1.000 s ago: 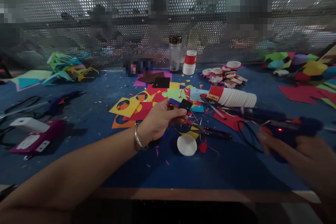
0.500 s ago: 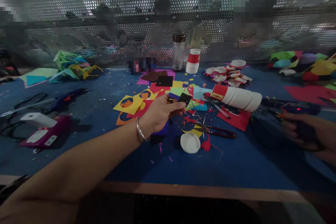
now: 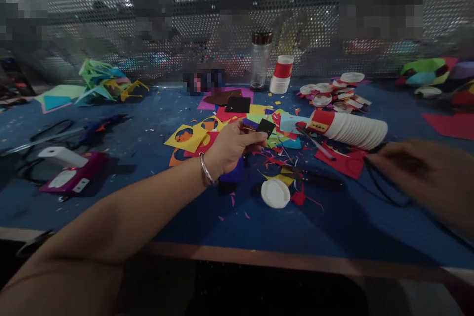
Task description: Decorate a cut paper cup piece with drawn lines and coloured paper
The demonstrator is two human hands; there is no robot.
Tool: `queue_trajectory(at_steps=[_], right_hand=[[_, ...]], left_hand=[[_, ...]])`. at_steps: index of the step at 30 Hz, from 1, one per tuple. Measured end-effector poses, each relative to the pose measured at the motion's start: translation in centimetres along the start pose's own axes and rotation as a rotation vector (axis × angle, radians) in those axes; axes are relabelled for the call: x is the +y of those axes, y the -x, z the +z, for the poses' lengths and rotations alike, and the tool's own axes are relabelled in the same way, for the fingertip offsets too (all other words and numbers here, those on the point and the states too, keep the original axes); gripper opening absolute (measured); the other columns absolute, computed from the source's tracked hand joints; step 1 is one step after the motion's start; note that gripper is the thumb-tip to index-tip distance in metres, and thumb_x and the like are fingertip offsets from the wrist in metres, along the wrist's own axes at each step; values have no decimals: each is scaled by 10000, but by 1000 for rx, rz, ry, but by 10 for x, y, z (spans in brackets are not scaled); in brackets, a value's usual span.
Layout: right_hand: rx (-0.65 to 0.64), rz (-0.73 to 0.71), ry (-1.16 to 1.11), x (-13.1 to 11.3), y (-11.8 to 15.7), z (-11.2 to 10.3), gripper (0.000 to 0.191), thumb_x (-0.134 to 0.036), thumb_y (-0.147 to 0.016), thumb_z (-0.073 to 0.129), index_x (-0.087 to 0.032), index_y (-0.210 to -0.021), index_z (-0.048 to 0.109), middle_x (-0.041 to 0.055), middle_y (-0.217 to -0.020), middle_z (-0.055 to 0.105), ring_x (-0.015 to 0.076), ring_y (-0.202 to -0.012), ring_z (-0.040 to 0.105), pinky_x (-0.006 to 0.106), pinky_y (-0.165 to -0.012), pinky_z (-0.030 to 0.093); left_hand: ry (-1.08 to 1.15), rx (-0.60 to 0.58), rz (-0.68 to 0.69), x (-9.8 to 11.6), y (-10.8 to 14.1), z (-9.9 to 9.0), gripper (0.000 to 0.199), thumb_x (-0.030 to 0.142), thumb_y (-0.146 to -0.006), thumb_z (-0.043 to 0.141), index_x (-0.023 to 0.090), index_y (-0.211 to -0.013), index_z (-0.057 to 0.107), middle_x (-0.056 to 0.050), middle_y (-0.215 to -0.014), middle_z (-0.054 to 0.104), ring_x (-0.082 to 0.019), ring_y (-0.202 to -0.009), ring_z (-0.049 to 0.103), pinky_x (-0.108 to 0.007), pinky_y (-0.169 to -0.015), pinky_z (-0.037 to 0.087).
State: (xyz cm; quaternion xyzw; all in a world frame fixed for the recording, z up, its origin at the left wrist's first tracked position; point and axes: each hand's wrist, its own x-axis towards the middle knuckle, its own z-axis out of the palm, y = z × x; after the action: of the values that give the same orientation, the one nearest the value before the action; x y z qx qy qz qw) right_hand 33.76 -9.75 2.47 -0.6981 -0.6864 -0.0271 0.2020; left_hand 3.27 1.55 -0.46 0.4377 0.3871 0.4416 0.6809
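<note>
My left hand (image 3: 231,145), with a silver bangle on the wrist, pinches a small piece of black paper (image 3: 265,129) over the coloured scraps at mid-table. At the right, my right hand (image 3: 418,177) is blurred, its fingers curled near a dark cable (image 3: 385,192); what they hold is hidden. Just beyond its fingertips lies a stack of white paper cups (image 3: 357,129) with a red band. Scissors (image 3: 318,177) with dark handles and a white paper cup base (image 3: 275,193) lie between my hands. A pen-like stick (image 3: 319,144) rests on red paper (image 3: 344,164).
Behind stand a clear bottle (image 3: 259,66) and upright stacked cups (image 3: 282,75), before a perforated metal screen (image 3: 192,34). Cut cup pieces (image 3: 333,96) lie back right. Leftward are a purple power strip (image 3: 76,173), a blue glue gun (image 3: 101,127) and paper shapes (image 3: 101,81).
My right hand has moved left and up, close to the lying cup stack, and now covers where a dark device with a red light lay. My left hand still holds the black paper. The view has shifted slightly.
</note>
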Motion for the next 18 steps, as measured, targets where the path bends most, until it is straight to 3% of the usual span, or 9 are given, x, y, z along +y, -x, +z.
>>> queue_trajectory(at_steps=[5,7,12,18], right_hand=[[-407,-363,-307,-97,-27,37,198,-368,-901,559,-208,-858,668,51,-784,700,180,-659,624,306,-603,431],[-459,-437,-279,-120,-39,52,173,-324,-914,563,-195,-834,646,40,-787,686,166,-670,602,291,-620,410],[-536,-538,-130,-150,-56,69,97,-282,-872,643,-186,-857,646,34,-815,674,179,-738,585,287,-637,353],[-649,-507,-28,-164,-60,70,139,-314,-840,680,-195,-906,652,57,-933,708,208,-807,622,283,-601,312]], left_hand=[[-31,34,59,-2,-3,-3,213,41,-738,732,154,-793,560,5,-651,686,-106,-619,657,-246,-655,513],[-18,36,94,-1,-5,-6,219,35,-723,732,155,-795,563,22,-635,675,-97,-599,647,-237,-637,512],[-16,58,153,1,-13,-13,264,77,-640,800,152,-779,588,47,-607,652,-70,-546,603,-206,-589,494],[-9,76,199,-2,-20,-17,284,114,-624,803,159,-798,582,54,-625,636,-74,-551,599,-218,-598,492]])
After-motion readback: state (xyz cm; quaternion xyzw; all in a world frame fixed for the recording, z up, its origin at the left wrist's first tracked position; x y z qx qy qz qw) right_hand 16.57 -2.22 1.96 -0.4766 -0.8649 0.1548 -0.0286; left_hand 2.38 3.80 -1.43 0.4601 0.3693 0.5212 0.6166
